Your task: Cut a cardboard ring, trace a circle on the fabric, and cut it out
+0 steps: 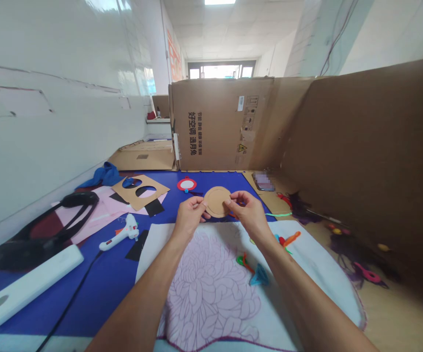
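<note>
A round cardboard disc [217,201] with a circle line near its rim is held up between my two hands. My left hand [191,213] pinches its left edge, thumb in front. On the opposite edge, my right hand [247,209] grips it between thumb and fingers. Below lies a white cloth [211,288] printed with a large flower outline. Small bent fuzzy pieces in green and orange, plus a blue cone-like piece [259,275], rest on the cloth near my right forearm. Beyond the disc sits a red-rimmed white oval [187,184].
At left are a white glue gun [121,233] with its cord, a long white bar-shaped object [31,286], black headphones [79,199] and a cardboard sheet [141,188] with two round holes. Cardboard walls [222,127] stand behind and right. A phone [264,181] lies at the back right.
</note>
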Motion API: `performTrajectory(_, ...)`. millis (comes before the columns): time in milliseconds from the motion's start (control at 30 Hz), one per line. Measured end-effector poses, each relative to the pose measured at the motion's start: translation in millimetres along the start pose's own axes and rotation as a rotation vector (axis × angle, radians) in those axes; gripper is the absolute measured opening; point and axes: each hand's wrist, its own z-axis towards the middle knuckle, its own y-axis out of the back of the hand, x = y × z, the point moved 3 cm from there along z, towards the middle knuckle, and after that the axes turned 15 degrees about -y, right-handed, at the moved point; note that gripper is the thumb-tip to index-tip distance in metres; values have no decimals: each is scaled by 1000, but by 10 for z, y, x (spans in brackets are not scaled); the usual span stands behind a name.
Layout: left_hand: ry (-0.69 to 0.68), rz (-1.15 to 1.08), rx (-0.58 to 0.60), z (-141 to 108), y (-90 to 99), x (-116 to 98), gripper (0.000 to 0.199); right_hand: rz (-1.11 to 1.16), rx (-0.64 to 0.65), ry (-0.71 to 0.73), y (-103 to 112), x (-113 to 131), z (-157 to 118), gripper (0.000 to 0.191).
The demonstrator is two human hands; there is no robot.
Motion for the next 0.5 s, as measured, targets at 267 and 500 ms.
performTrajectory(267,22,0,-54,15,37,15,14,32,49,-56,35,46,-24,41)
performTrajectory(500,55,-59,-351,171,355,-37,13,79,22,-204,168,-33,91,41)
